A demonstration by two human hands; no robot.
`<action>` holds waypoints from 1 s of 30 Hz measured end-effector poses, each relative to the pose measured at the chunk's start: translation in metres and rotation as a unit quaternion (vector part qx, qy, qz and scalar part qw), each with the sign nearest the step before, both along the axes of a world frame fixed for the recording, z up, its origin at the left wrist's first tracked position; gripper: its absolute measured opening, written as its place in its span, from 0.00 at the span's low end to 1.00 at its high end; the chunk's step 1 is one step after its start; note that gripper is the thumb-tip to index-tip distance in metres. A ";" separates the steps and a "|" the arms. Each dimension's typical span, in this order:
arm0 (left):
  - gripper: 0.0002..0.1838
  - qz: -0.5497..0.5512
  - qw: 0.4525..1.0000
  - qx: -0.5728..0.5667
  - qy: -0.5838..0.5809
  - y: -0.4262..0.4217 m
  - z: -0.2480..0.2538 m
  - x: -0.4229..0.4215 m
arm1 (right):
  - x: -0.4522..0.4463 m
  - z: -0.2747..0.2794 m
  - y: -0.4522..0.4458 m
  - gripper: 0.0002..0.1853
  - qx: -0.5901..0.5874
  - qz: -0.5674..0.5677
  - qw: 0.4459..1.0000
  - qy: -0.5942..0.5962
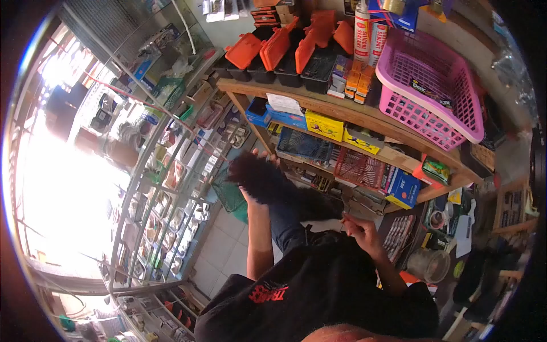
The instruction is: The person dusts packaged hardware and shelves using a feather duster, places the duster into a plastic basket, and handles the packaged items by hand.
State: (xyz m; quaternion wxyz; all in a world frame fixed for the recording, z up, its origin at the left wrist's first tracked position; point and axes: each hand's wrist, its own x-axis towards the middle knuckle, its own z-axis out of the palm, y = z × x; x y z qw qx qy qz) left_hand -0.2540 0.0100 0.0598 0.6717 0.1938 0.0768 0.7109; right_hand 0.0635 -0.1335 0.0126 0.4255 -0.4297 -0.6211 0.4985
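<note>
A dark, fluffy duster-like thing (pixel 268 179) stretches across the middle of the view, in front of my lap. My left hand (pixel 249 197) is under and around its bushy left end; several fingertips show beyond its upper edge, and the palm is hidden by it. At the other end, by the right side of my black shirt, my right hand (pixel 359 229) has its fingers curled closed at the tip of the thing. What exactly sits between those fingers is too small to make out.
Ahead stands a wooden shelf (pixel 356 113) with black bins under orange lids (pixel 243 51), sealant tubes (pixel 362 35), small boxes and a pink basket (pixel 393 105). Glass racks of small goods (pixel 165 214) line the left. A clear tub (pixel 427 265) stands at the right.
</note>
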 end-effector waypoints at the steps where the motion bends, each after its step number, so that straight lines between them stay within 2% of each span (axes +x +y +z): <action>1: 0.30 -0.004 1.000 -0.004 0.006 0.000 0.007 0.000 | 0.001 -0.004 0.001 0.20 -0.018 -0.032 0.999 0.011; 3: 0.32 0.076 0.991 -0.105 0.017 0.000 0.024 0.012 | 0.001 -0.007 0.003 0.20 -0.057 -0.091 0.994 0.032; 4: 0.33 0.118 0.981 -0.155 0.023 -0.001 0.030 0.016 | 0.000 -0.004 0.002 0.19 -0.064 -0.052 0.996 0.023; 6: 0.32 0.037 0.998 -0.045 0.010 0.000 0.002 0.003 | -0.001 0.005 -0.003 0.19 -0.078 0.028 0.997 0.009; 7: 0.32 -0.006 1.000 0.011 0.006 0.003 -0.014 -0.005 | -0.001 0.007 -0.003 0.19 -0.068 -0.001 0.998 0.002; 8: 0.30 0.012 1.000 -0.009 -0.016 0.004 -0.024 -0.011 | -0.002 0.008 -0.004 0.18 -0.058 -0.032 0.998 -0.005; 10: 0.27 0.022 0.997 -0.068 -0.015 -0.005 0.015 0.003 | 0.000 -0.006 -0.001 0.19 -0.056 -0.121 0.991 -0.024; 11: 0.26 0.028 0.995 -0.097 -0.016 -0.009 0.029 0.009 | -0.001 -0.002 -0.001 0.19 -0.056 -0.124 0.991 -0.009; 14: 0.24 0.022 0.996 -0.083 -0.039 0.002 0.012 0.002 | -0.008 0.017 -0.001 0.18 -0.045 -0.112 0.991 0.060; 17: 0.23 0.058 0.989 -0.089 0.106 0.003 -0.012 -0.003 | -0.007 0.028 -0.004 0.16 -0.034 -0.101 0.986 0.127; 18: 0.24 0.047 0.988 -0.085 0.117 0.004 -0.026 -0.009 | -0.003 0.032 -0.004 0.15 -0.066 -0.085 0.984 0.140; 20: 0.25 0.026 0.987 -0.077 0.140 0.005 -0.052 -0.020 | 0.001 0.035 -0.001 0.16 -0.043 -0.063 0.989 0.129; 22: 0.25 -0.032 0.999 0.016 -0.002 -0.001 -0.057 -0.019 | 0.002 0.030 0.001 0.16 -0.049 -0.044 0.993 0.100; 23: 0.26 -0.064 0.993 0.064 -0.071 0.000 -0.056 -0.016 | 0.000 0.031 0.002 0.17 -0.056 -0.055 0.994 0.070; 24: 0.33 -0.039 0.995 0.071 -0.051 -0.006 -0.026 -0.001 | -0.003 0.033 0.001 0.17 -0.064 -0.068 0.995 0.042; 25: 0.34 -0.035 0.998 0.013 -0.052 -0.009 -0.004 0.005 | -0.005 0.034 0.001 0.17 -0.070 -0.084 0.994 0.014; 27: 0.37 -0.027 0.992 -0.107 -0.054 -0.012 0.022 0.010 | -0.013 0.027 -0.002 0.16 -0.067 -0.106 0.991 0.045; 28: 0.43 -0.046 0.992 -0.099 -0.059 -0.007 0.018 0.010 | -0.018 0.030 -0.002 0.16 -0.066 -0.104 0.991 0.048; 29: 0.42 -0.038 0.995 -0.087 -0.022 -0.003 0.009 0.009 | -0.020 0.033 -0.005 0.16 -0.068 -0.103 0.991 0.051; 30: 0.41 -0.033 0.996 -0.076 0.016 -0.001 -0.001 0.008 | -0.019 0.038 -0.007 0.15 -0.080 -0.056 0.994 0.043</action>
